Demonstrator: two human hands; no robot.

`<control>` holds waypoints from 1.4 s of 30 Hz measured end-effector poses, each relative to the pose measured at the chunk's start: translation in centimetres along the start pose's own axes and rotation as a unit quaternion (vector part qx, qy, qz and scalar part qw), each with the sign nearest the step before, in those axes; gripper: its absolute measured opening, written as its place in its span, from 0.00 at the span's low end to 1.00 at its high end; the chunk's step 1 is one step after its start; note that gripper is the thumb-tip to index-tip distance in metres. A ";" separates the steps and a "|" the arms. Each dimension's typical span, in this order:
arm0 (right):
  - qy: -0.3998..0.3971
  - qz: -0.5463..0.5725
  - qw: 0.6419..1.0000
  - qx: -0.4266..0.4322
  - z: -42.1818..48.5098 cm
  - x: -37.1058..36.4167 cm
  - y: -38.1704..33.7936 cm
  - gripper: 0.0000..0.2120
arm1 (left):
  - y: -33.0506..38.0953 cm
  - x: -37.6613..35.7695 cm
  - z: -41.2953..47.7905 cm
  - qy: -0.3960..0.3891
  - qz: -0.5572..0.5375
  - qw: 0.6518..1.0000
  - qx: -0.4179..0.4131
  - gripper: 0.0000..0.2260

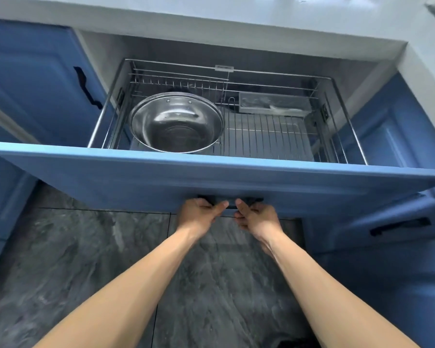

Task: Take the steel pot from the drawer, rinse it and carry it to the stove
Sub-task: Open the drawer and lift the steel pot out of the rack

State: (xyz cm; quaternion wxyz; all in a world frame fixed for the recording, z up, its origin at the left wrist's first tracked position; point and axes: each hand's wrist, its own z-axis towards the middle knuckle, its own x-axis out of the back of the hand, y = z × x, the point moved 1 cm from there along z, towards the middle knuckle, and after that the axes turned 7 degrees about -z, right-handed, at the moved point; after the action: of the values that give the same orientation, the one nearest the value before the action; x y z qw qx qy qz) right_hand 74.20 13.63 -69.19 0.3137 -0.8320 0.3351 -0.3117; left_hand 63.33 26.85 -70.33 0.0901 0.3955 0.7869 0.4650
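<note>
Both forearms are reaching forward from the bottom of the view, over a dark marbled floor (211, 259). At their ends, the left hand (199, 214) and the right hand (258, 218) are sitting side by side on the black handle (230, 200) of the blue drawer front (211, 179). The fingers of each hand are curling around this handle and gripping it; the thumbs are pointing toward each other and almost meeting.

The drawer is standing open, and inside it a wire basket (274, 141) is showing. The steel pot (176, 123) is sitting upright in the left part of the basket, with its mouth facing up, well apart from both hands. A clear plastic box (274, 102) is lying at the back right, not touching the pot.

The pot is looking rigid and thin-walled, so I am judging it to be rather light while empty, and heavier if water stays in it after rinsing. Its polished surface is probably slippery, more so when wet. Two rivets are showing on the far inner wall, so a handle is probably there, but I cannot see it. Taking the rolled rim with both hands, at opposite sides, is seeming the safest hold.
</note>
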 end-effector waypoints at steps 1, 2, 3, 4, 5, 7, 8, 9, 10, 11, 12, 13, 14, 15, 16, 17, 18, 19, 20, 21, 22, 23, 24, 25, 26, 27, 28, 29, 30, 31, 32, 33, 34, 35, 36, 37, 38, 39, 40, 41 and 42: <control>-0.002 -0.005 1.000 0.000 -0.5 0.0 0.1 0.18 | -0.3 0.2 -0.3 0.002 0.011 1.000 0.001 0.20; -0.005 -0.006 1.000 0.003 -1.0 0.1 0.1 0.17 | -0.4 0.3 -0.6 0.002 0.019 1.000 0.001 0.21; -0.008 -0.011 1.000 0.003 -1.3 0.2 0.1 0.17 | -0.5 0.3 -0.8 0.003 0.022 1.000 0.000 0.21; -0.010 -0.015 1.000 0.003 -1.6 0.3 0.1 0.17 | -0.4 0.3 -1.2 0.005 0.028 1.000 -0.002 0.21; -0.009 -0.029 1.000 0.004 -1.9 0.3 -0.1 0.17 | -0.2 0.4 -1.4 0.008 0.045 0.999 -0.009 0.20; 0.004 -0.129 0.991 0.027 -2.0 0.5 -0.3 0.20 | 0.4 0.8 -2.3 0.018 0.109 0.993 -0.033 0.20; 0.011 -0.195 0.979 0.052 -2.5 0.8 -0.6 0.21 | 0.9 1.4 -3.1 0.029 0.140 0.989 -0.044 0.21; 0.018 -0.252 0.965 0.076 -3.2 1.4 -1.1 0.22 | 1.6 2.2 -4.0 0.040 0.167 0.984 -0.053 0.23; 0.023 -0.292 0.951 0.099 -4.1 2.1 -1.8 0.23 | 2.4 3.2 -5.0 0.057 0.195 0.977 -0.064 0.27; 0.028 -0.323 0.939 0.115 -5.1 3.0 -2.4 0.25 | 3.3 4.2 -6.1 0.078 0.229 0.967 -0.082 0.30; 0.033 -0.359 0.924 0.130 -6.1 3.8 -3.1 0.26 | 4.2 5.2 -7.2 0.097 0.264 0.955 -0.098 0.32; 0.035 -0.399 0.906 0.140 -7.2 4.7 -4.1 0.28 | 5.3 6.3 -8.4 0.113 0.293 0.943 -0.109 0.34; 0.036 -0.433 0.888 0.150 -8.3 5.6 -5.0 0.29 | 6.5 7.4 -9.6 0.126 0.313 0.934 -0.115 0.36; 0.037 -0.455 0.875 0.159 -9.4 6.5 -6.0 0.30 | 7.7 8.5 -10.8 0.136 0.327 0.928 -0.118 0.37; 0.037 -0.468 0.867 0.167 -10.6 7.4 -7.1 0.33 | 9.0 9.6 -12.1 0.146 0.333 0.924 -0.118 0.38; 0.037 -0.474 0.862 0.174 -12.0 8.3 -8.2 0.35 | 10.2 10.8 -13.4 0.155 0.333 0.923 -0.116 0.38; 0.039 -0.476 0.859 0.182 -13.2 9.2 -9.6 0.37 | 11.6 12.0 -14.5 0.162 0.335 0.921 -0.115 0.38; 0.042 -0.479 0.856 0.191 -14.4 10.1 -10.9 0.38 | 13.1 13.1 -15.6 0.166 0.342 0.918 -0.116 0.37; 0.045 -0.481 0.852 0.201 -15.5 10.9 -12.3 0.38 | 14.5 14.2 -16.6 0.169 0.349 0.913 -0.123 0.36; 0.048 -0.483 0.849 0.210 -16.2 11.7 -13.7 0.37 | 16.0 15.1 -17.4 0.173 0.360 0.907 -0.135 0.35; 0.053 -0.485 0.845 0.216 -16.7 12.4 -15.1 0.37 | 17.4 16.0 -18.0 0.176 0.376 0.898 -0.148 0.35; 0.058 -0.486 0.843 0.221 -17.1 13.1 -16.4 0.36 | 18.9 16.9 -18.5 0.180 0.391 0.889 -0.156 0.36; 0.061 -0.489 0.841 0.225 -17.3 13.6 -17.8 0.36 | 20.2 17.7 -18.6 0.181 0.401 0.883 -0.163 0.37; 0.062 -0.490 0.839 0.228 -17.3 14.0 -19.1 0.37 | 21.4 18.4 -18.7 0.179 0.405 0.882 -0.161 0.37; 0.064 -0.491 0.838 0.229 -17.2 14.2 -20.4 0.37 | 22.6 19.0 -18.5 0.178 0.407 0.881 -0.161 0.37; 0.066 -0.493 0.837 0.229 -16.8 14.3 -21.6 0.38 | 23.6 19.5 -18.0 0.175 0.407 0.883 -0.158 0.38; 0.067 -0.496 0.835 0.229 -16.3 14.2 -22.8 0.38 | 24.5 19.9 -17.3 0.172 0.410 0.882 -0.154 0.41; 0.067 -0.500 0.833 0.228 -15.7 13.9 -23.9 0.38 | 25.4 20.1 -16.5 0.171 0.413 0.882 -0.148 0.44; 0.065 -0.504 0.831 0.227 -14.9 13.5 -24.9 0.38 | 25.9 20.3 -15.2 0.169 0.416 0.882 -0.146 0.46; 0.063 -0.509 0.828 0.227 -14.0 12.9 -25.8 0.37 | 26.5 20.5 -14.0 0.164 0.421 0.881 -0.143 0.47; 0.060 -0.513 0.825 0.227 -12.9 12.2 -26.5 0.38 | 26.9 20.5 -12.6 0.155 0.425 0.880 -0.143 0.46; 0.055 -0.519 0.823 0.224 -11.8 11.4 -27.1 0.38 | 27.1 20.5 -11.0 0.145 0.429 0.880 -0.141 0.46; 0.050 -0.524 0.822 0.219 -10.5 10.5 -27.6 0.38 | 27.3 20.5 -9.4 0.134 0.434 0.880 -0.138 0.45; 0.044 -0.529 0.820 0.213 -9.1 9.6 -28.0 0.38 | 27.4 20.5 -7.6 0.123 0.441 0.879 -0.135 0.45; 0.039 -0.533 0.820 0.207 -7.8 8.6 -28.3 0.38 | 27.3 20.6 -5.7 0.112 0.448 0.876 -0.135 0.46; 0.036 -0.534 0.821 0.199 -6.4 7.6 -28.4 0.38 | 27.1 20.6 -3.7 0.102 0.454 0.875 -0.135 0.46; 0.034 -0.537 0.822 0.189 -4.9 6.5 -28.4 0.38 | 27.0 20.7 -1.5 0.093 0.463 0.871 -0.136 0.47; 0.030 -0.539 0.822 0.180 -3.4 5.5 -28.3 0.38 | 26.9 20.7 0.8 0.084 0.474 0.866 -0.139 0.48; 0.024 -0.539 0.824 0.169 -1.9 4.5 -28.1 0.37 | 26.6 20.8 3.1 0.075 0.487 0.858 -0.143 0.48; 0.018 -0.540 0.826 0.160 -0.5 3.6 -27.7 0.37 | 26.5 20.7 5.1 0.068 0.499 0.852 -0.144 0.48; 0.013 -0.539 0.829 0.151 0.9 2.7 -27.2 0.37 | 26.3 20.6 7.0 0.062 0.508 0.847 -0.144 0.48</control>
State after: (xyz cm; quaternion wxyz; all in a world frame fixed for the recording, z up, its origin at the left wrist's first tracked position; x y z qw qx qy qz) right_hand 86.25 27.56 -49.01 0.2129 -0.8189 -0.2138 -0.4883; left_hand 67.23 52.69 -48.37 -0.1521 0.6930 0.4039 0.5775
